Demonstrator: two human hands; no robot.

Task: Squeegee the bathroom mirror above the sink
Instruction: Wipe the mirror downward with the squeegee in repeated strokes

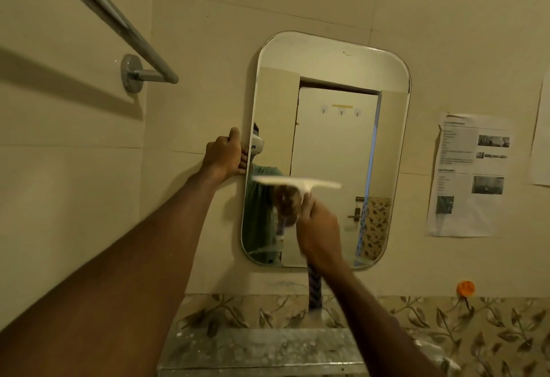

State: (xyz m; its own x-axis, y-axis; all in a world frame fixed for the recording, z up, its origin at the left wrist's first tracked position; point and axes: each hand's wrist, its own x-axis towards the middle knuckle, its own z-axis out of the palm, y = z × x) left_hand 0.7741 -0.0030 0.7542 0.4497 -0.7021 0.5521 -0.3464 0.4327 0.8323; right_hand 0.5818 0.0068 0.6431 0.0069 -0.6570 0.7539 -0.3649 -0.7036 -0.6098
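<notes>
A rounded rectangular mirror (336, 103) hangs on the beige tiled wall. My left hand (224, 155) grips the mirror's left edge at mid height. My right hand (318, 232) is closed around the handle of a white squeegee (297, 182), blurred by motion. The squeegee's blade lies nearly level against the glass across the lower middle of the mirror. A dark patterned lower part of the handle (315, 287) sticks out below my right hand. The glass reflects a person in a green shirt and a white door.
A chrome towel bar (125, 24) runs along the left wall at upper left. Printed paper sheets (470, 174) are stuck to the wall right of the mirror. An orange hook (465, 288) sits below them. A speckled stone ledge (262, 350) lies under the mirror.
</notes>
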